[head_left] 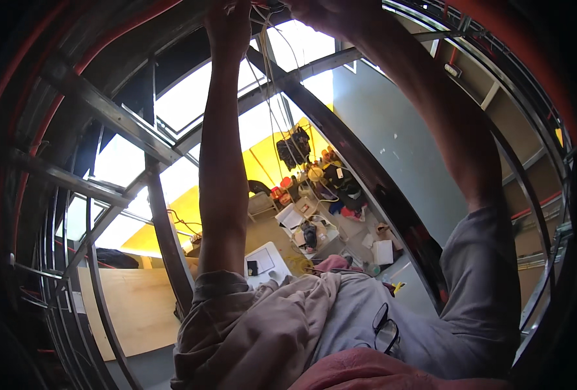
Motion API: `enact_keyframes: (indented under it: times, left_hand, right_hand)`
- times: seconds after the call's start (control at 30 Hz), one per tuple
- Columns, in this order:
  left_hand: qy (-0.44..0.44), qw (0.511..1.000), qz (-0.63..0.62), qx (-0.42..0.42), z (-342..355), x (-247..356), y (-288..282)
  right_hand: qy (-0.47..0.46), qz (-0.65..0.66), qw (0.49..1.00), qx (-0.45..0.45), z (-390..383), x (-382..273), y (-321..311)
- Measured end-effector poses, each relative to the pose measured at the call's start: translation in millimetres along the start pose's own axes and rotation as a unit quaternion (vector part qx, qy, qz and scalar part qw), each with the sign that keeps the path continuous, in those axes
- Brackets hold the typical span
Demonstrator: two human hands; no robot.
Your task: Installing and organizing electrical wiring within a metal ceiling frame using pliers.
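Near ten o'clock, a grey metal beam slants across. At eight, a broad, pale wooden board. Between eleven and twelve, atop a raised bare forearm, the left hand is cropped by the top edge; I cannot tell whether it grips anything. Near six, farther below, a white counter bears a small black item. At twelve, several thin, pale cables hang between the hands. Just past twelve, the right hand is also cropped, its grip unclear. At five, dark-framed eyeglasses hang on a grey shirt.
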State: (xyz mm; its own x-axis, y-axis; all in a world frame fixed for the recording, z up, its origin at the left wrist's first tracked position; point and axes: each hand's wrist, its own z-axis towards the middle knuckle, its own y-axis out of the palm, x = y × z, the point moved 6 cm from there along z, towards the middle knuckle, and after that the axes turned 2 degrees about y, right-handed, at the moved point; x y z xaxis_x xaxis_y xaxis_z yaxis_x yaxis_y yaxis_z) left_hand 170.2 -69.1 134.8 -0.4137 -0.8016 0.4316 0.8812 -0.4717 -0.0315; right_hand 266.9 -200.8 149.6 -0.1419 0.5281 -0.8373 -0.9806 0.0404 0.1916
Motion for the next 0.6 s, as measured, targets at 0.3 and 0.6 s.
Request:
enact_keyframes:
  times: [0.3, 0.6]
  left_hand:
    - [0.100, 0.986, 0.124, 0.043, -9, 0, -20]
    - [-0.085, 0.994, -0.057, -0.024, -16, 11, 1]
  right_hand:
    - [-0.172, -0.293, 0.936, 0.094, -18, 20, 33]
    - [-0.238, -0.256, 0.905, 0.241, -28, 24, 31]
